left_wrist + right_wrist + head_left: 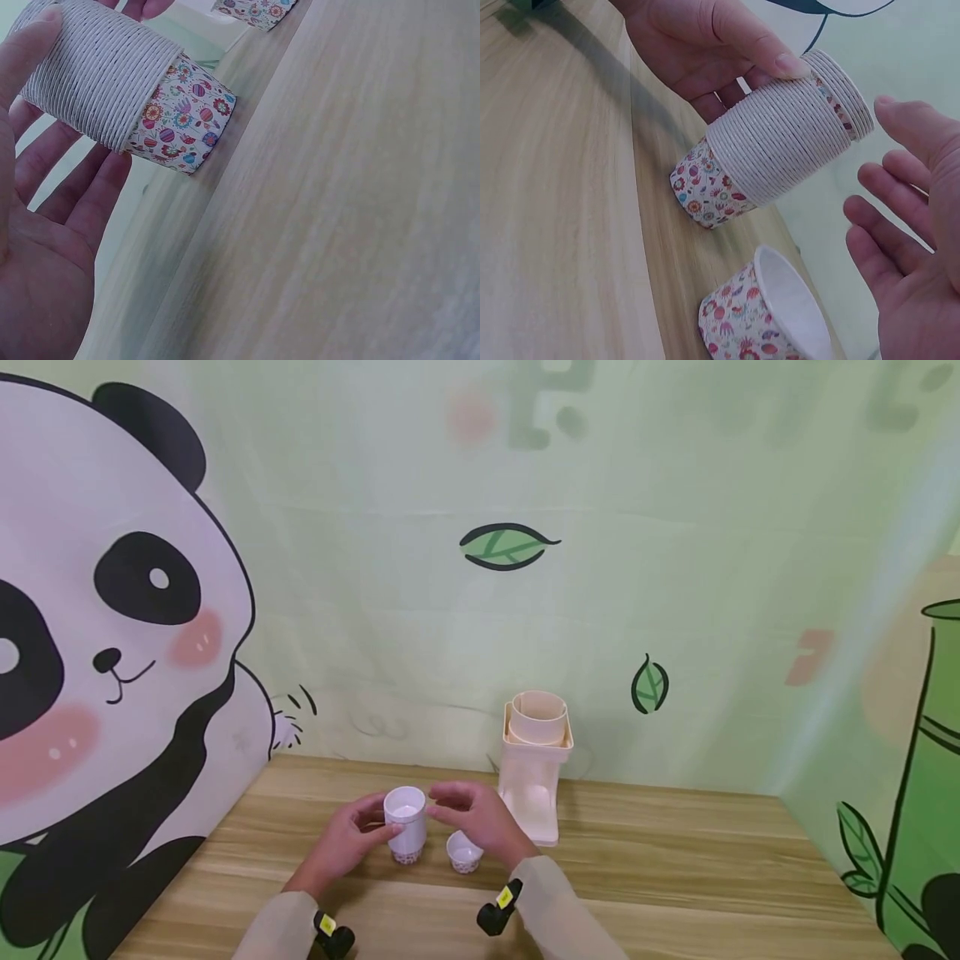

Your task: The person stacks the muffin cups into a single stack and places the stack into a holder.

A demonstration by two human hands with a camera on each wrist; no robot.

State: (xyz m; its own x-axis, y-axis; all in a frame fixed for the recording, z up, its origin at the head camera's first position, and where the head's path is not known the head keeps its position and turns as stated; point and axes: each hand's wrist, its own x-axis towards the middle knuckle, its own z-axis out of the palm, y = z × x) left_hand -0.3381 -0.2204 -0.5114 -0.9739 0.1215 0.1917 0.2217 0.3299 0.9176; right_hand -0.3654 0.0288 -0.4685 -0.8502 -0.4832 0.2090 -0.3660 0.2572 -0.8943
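Observation:
A tall stack of nested white paper cups [406, 831] stands upright on the table, with a flower-patterned bottom cup [709, 184] showing below the many rims. My left hand [348, 839] holds the stack from its left side, thumb on the near side and fingers behind. Near the top of the stack, the upper rims sit slightly apart from the rest. My right hand [483, 822] hovers at the stack's right, fingers spread and relaxed, apart from the rims and holding nothing. Below it stands a single flowered paper cup [463, 853], mouth up, partly hidden by that hand in the head view.
Behind my right hand stands a pale pink plastic stand [528, 777] with a round tube [538, 718] set in its top. The wooden table [675, 860] ends at a green cloth backdrop [360, 610] with a printed panda and leaves.

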